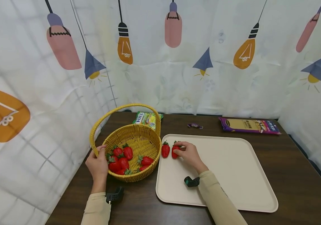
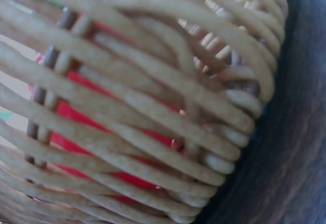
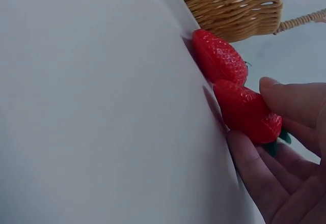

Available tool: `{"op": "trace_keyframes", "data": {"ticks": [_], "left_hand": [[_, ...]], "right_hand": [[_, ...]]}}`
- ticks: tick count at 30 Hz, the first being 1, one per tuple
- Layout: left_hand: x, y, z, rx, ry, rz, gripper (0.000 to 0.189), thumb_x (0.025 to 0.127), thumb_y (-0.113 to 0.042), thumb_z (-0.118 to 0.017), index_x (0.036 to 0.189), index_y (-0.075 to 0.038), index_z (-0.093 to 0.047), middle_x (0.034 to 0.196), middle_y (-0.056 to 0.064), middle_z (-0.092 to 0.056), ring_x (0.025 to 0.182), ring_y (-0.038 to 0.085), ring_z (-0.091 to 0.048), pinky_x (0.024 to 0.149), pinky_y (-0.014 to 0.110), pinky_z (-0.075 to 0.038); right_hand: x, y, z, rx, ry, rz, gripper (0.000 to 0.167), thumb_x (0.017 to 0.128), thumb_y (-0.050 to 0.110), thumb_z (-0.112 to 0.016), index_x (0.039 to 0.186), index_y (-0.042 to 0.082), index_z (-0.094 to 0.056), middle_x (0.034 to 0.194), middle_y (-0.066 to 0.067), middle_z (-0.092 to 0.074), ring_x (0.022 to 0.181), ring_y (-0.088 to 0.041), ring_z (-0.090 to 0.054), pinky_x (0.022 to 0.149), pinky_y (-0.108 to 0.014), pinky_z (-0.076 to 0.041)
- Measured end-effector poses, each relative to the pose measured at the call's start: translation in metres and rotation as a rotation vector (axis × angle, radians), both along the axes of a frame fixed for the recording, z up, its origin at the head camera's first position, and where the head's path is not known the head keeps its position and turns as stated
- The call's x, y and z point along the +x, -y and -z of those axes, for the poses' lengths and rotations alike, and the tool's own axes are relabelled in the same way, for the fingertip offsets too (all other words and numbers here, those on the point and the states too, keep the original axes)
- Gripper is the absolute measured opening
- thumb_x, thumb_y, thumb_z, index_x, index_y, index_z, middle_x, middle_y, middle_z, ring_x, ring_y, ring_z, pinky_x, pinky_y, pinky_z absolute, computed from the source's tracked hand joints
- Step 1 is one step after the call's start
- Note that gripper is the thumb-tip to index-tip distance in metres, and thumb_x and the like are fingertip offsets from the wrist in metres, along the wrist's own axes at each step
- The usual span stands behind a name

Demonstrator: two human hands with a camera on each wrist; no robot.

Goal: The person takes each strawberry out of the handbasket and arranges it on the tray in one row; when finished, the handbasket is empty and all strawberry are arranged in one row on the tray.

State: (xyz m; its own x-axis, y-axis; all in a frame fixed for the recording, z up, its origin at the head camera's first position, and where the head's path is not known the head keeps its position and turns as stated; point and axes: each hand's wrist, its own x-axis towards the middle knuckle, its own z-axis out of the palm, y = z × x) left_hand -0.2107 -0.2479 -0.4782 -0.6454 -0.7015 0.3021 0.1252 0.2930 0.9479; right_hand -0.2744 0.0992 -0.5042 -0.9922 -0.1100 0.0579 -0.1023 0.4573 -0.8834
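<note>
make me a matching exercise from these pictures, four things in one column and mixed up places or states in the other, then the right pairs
Column 1
1. yellow round woven basket
2. cream rectangular tray with rounded corners
3. shiny green FOX'S packet
4. long purple-and-gold packet

Column 2
A. near the far right corner of the dark brown table
B. held by the person's left grip, with several red strawberries inside
C. behind the basket, partly hidden by it
D. beneath the right grip, which pinches one red, green-leaved strawberry

Pairs: 1-B, 2-D, 3-C, 4-A
</note>
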Motion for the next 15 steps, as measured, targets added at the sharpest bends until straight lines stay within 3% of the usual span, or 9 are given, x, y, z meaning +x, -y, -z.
{"op": "trace_keyframes", "data": {"ticks": [3, 6, 9, 15], "left_hand": [[0.0002, 0.0008, 0.0004, -0.012, 0.004, -0.001, 0.025, 0.096, -0.018, -0.056, 0.098, -0.003, -0.075, 0.088, 0.008, -0.072, 0.054, 0.013, -0.027, 0.055, 0.028, -0.027], [0.0001, 0.0015, 0.0004, -0.016, 0.001, 0.001, 0.025, 0.096, -0.018, -0.056, 0.098, -0.003, -0.076, 0.064, 0.003, -0.060, 0.050, 0.012, -0.025, 0.052, 0.028, -0.026], [0.0002, 0.0018, 0.0005, -0.009, -0.001, 0.003, 0.024, 0.096, -0.017, -0.056, 0.098, -0.003, -0.076, 0.055, -0.001, -0.049, 0.049, 0.011, -0.024, 0.050, 0.028, -0.025], [0.0008, 0.0016, 0.0006, 0.000, -0.002, 0.003, 0.024, 0.096, -0.016, -0.057, 0.098, -0.001, -0.075, 0.070, 0.012, -0.061, 0.052, 0.013, -0.026, 0.053, 0.028, -0.026]], "right_hand": [[0.0006, 0.0004, -0.0011, 0.025, -0.024, 0.003, 0.024, 0.084, 0.015, -0.077, 0.108, 0.014, -0.073, 0.110, -0.005, -0.068, 0.086, -0.019, -0.066, 0.068, -0.028, -0.053], [0.0015, 0.0006, -0.0023, 0.024, -0.036, 0.012, 0.024, 0.084, 0.013, -0.076, 0.108, 0.013, -0.073, 0.109, -0.006, -0.069, 0.085, -0.019, -0.066, 0.068, -0.029, -0.055], [0.0018, 0.0005, -0.0022, 0.022, -0.033, 0.028, 0.025, 0.084, 0.012, -0.076, 0.109, 0.012, -0.073, 0.110, -0.006, -0.069, 0.085, -0.019, -0.067, 0.068, -0.030, -0.055], [0.0013, 0.0009, -0.0011, 0.025, -0.039, 0.035, 0.026, 0.083, 0.009, -0.077, 0.109, 0.013, -0.073, 0.110, -0.006, -0.068, 0.089, -0.021, -0.067, 0.070, -0.031, -0.055]]}}
